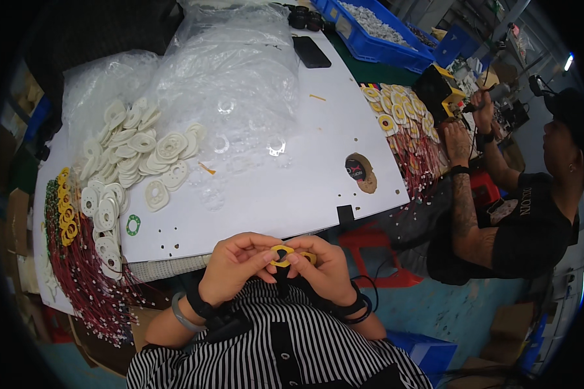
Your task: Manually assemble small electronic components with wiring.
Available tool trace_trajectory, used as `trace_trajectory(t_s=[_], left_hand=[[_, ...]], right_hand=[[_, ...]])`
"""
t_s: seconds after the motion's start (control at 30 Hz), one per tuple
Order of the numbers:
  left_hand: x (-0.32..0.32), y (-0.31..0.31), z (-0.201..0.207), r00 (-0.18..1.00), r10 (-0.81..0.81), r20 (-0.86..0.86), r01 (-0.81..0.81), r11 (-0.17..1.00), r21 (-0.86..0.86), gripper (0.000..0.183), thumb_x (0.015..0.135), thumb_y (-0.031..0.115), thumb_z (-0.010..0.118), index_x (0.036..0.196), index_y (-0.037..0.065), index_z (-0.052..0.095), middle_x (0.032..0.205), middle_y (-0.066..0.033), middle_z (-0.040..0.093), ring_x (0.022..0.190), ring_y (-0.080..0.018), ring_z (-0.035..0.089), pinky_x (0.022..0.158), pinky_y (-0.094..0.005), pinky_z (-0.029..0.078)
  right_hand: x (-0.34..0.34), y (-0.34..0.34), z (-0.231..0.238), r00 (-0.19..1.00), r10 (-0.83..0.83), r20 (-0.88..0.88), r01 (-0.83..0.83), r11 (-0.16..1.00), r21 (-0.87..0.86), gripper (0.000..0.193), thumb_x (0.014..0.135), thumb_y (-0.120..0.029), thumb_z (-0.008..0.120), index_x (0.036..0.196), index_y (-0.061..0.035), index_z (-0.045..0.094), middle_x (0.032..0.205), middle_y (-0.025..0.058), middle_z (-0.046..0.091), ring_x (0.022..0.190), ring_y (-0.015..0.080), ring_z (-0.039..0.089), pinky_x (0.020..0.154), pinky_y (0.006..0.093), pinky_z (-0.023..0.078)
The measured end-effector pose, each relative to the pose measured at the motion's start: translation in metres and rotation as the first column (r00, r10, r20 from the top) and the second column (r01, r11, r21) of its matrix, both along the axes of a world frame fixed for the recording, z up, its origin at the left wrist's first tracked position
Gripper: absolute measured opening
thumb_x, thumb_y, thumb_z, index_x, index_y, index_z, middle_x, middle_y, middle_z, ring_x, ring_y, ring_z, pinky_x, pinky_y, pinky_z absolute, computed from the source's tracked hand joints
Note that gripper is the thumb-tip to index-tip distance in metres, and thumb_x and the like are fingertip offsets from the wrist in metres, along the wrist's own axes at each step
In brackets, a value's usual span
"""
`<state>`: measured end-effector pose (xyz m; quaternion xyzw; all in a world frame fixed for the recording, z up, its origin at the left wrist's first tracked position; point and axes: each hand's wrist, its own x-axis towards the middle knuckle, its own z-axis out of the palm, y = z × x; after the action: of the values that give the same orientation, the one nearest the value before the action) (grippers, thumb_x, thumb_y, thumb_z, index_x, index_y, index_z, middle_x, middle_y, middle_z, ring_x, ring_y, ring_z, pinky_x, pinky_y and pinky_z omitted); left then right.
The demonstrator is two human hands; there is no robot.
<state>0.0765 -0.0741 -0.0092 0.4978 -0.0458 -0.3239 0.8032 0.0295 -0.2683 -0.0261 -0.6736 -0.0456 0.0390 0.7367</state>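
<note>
Close to my body, just off the table's front edge, my left hand (235, 267) and my right hand (326, 269) meet with fingers pinched together. Between them is a yellow ring (281, 248), its opening dark, with thumbs and forefingers on either side. More yellow (310, 257) shows beside my right fingers; whether it is a second ring I cannot tell. On the left of the table lies a pile of white oval plates (136, 146) with holes. Left of it are stacked yellow rings (66, 207) with dark red wires (94, 285) hanging over the edge.
Clear plastic bags (233, 71) cover the table's back. A green ring (133, 225) lies near the front, and a phone (311, 52) at the back. At right, a co-worker (519, 207) handles a tool beside wired yellow-and-white plates (402, 110). A red stool (376, 256) stands below.
</note>
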Motion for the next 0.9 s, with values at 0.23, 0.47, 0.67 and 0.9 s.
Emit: trace_trajectory(t_s=[0.23, 0.47, 0.67, 0.9], left_hand=[[-0.008, 0.006, 0.005, 0.884, -0.025, 0.468, -0.152, 0.93, 0.336, 0.021, 0.092, 0.004, 0.061, 0.111, -0.001, 0.064, 0.094, -0.0087, 0.065, 0.078, -0.0113, 0.064, 0.069, -0.021, 0.055], [0.001, 0.034, 0.03, 0.745, -0.154, 0.649, -0.325, 0.766, 0.555, 0.023, 0.088, 0.016, 0.064, 0.108, 0.005, 0.067, 0.092, -0.0129, 0.067, 0.073, -0.0236, 0.065, 0.067, -0.0324, 0.052], [0.059, 0.114, 0.019, 0.436, -0.32, 0.841, -0.827, 0.226, 0.515, 0.025, 0.081, 0.014, 0.068, 0.103, 0.003, 0.065, 0.095, -0.013, 0.066, 0.089, -0.0296, 0.062, 0.075, -0.0396, 0.051], [0.067, 0.132, 0.016, 0.603, -0.494, 0.627, -0.748, -0.078, 0.659, 0.035, 0.075, 0.025, 0.073, 0.099, 0.004, 0.062, 0.094, -0.0131, 0.064, 0.094, -0.0316, 0.061, 0.078, -0.0434, 0.049]], right_hand=[[0.001, 0.009, 0.007, 1.0, -0.026, -0.009, 0.026, 0.999, -0.039, 0.021, 0.091, -0.005, 0.063, 0.109, 0.0053, 0.064, 0.092, 0.0101, 0.07, 0.077, 0.0097, 0.066, 0.068, 0.0206, 0.053], [0.006, 0.012, 0.003, 0.995, 0.033, 0.093, -0.019, 0.989, -0.149, 0.019, 0.09, -0.004, 0.063, 0.106, 0.0059, 0.065, 0.088, 0.0108, 0.07, 0.073, 0.0106, 0.066, 0.065, 0.021, 0.052], [0.015, 0.017, -0.006, 0.991, 0.097, 0.091, -0.089, 0.992, -0.09, 0.017, 0.089, -0.004, 0.064, 0.104, 0.0049, 0.066, 0.085, 0.0105, 0.069, 0.07, 0.0112, 0.066, 0.064, 0.0216, 0.052], [0.007, 0.024, -0.004, 0.992, 0.099, 0.084, -0.089, 0.99, -0.109, 0.015, 0.086, 0.0, 0.062, 0.098, 0.0085, 0.063, 0.081, 0.0123, 0.068, 0.064, 0.0129, 0.064, 0.062, 0.0234, 0.052]])
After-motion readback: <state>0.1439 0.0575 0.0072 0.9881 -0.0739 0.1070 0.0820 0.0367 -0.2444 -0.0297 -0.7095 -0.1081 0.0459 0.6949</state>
